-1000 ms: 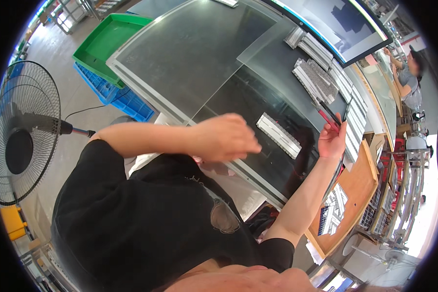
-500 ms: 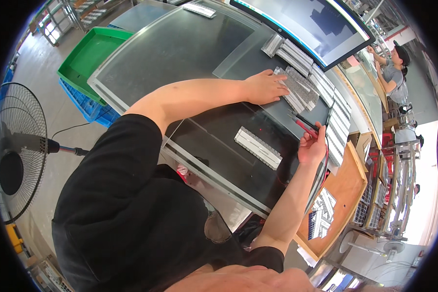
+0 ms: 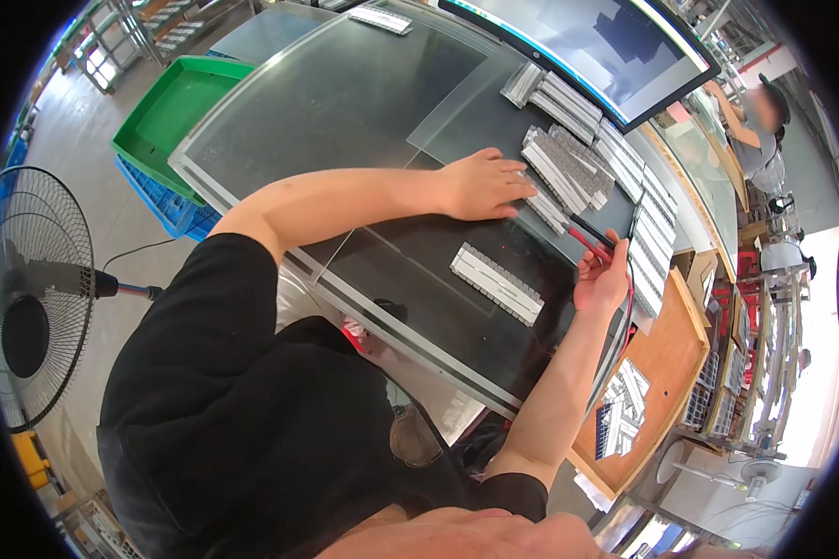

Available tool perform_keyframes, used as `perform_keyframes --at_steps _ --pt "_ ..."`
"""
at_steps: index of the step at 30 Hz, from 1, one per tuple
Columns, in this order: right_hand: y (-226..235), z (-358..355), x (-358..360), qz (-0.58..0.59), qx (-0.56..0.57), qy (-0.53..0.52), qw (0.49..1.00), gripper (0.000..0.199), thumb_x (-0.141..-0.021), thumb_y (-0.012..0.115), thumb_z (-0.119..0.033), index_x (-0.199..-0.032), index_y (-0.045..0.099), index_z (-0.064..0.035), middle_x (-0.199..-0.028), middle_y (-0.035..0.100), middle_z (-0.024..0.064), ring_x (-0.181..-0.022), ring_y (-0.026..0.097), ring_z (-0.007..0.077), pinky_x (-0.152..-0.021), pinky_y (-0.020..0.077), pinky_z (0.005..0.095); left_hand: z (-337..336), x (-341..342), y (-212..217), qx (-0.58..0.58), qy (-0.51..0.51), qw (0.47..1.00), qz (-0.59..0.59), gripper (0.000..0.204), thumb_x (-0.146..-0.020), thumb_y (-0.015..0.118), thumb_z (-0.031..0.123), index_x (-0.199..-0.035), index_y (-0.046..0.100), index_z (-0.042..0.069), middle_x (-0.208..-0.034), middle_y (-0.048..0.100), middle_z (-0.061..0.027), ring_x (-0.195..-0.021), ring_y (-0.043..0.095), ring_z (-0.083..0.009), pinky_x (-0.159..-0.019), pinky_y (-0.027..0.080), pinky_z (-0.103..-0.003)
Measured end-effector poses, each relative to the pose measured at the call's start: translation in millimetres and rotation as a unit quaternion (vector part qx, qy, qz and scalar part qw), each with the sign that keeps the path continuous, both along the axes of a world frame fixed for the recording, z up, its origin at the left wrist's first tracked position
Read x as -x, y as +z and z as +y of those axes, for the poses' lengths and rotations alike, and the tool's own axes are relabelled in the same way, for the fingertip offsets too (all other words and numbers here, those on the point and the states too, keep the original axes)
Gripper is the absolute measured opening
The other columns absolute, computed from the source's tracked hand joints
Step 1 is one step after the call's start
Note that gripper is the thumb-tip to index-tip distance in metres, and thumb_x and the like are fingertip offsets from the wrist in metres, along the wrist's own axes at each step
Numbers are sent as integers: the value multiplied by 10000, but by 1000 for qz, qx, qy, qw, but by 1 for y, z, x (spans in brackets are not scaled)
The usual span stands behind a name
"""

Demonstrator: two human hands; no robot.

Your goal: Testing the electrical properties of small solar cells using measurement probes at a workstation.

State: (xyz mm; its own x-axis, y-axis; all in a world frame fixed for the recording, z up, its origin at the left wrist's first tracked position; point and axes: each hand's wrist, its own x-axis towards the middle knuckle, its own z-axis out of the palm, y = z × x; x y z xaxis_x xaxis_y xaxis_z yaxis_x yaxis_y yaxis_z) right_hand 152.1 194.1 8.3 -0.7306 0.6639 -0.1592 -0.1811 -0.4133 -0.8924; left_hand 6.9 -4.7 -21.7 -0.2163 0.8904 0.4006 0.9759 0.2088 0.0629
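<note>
My left hand [image 3: 487, 186] is at the near-left edge of a pile of grey-and-white slotted strips [image 3: 573, 168] on the dark glass table. Its fingers grip the near end of one narrow strip [image 3: 548, 212], which lies apart from the pile. My right hand [image 3: 603, 277] is closed around a pair of test probes, one red [image 3: 589, 244] and one black, with their tips at the far end of that strip. Nearer to me, another slotted strip [image 3: 497, 283] lies alone on the dark surface, touched by neither hand.
A monitor [image 3: 597, 51] stands behind the strips. Rows of strips [image 3: 651, 233] line the right side. A wooden tray [image 3: 664, 373] with loose strips sits at right. Left are a green bin [image 3: 172, 116] on a blue crate and a fan [image 3: 37, 298]. Another person [image 3: 763, 126] works far right.
My left hand has drawn back from the pile toward me, bringing a strip out with it. The probes in my right hand have come to that strip's end.
</note>
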Motion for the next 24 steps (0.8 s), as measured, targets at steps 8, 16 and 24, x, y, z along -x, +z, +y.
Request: perform_keyframes --at_steps 8,16,24 --pt "-3 -12 7 -52 -134 26 989 332 -889 444 -321 -954 518 -4 -728 516 68 -549 552 142 -456 474 240 -18 -23 -3 -34 23 999 -30 374 -853 457 320 -1165 464 114 -1209 476 -38 -1156 387 -195 -947 277 -401" --pt "-9 -15 11 -52 -156 39 986 326 -885 460 -309 -963 495 4 -784 506 88 -580 580 159 -480 492 239 -18 -21 -8 -33 18 998 -41 371 -857 453 320 -1162 468 111 -1221 469 -37 -1173 373 -193 -951 266 -410" --pt "-10 -14 12 -52 -161 41 985 330 -882 465 -314 -950 487 8 -776 502 87 -576 586 166 -480 494 241 -19 -23 -5 -22 26 999 -39 358 -851 473 292 -1156 463 104 -1228 458 -27 -1192 352 -189 -959 260 -390"
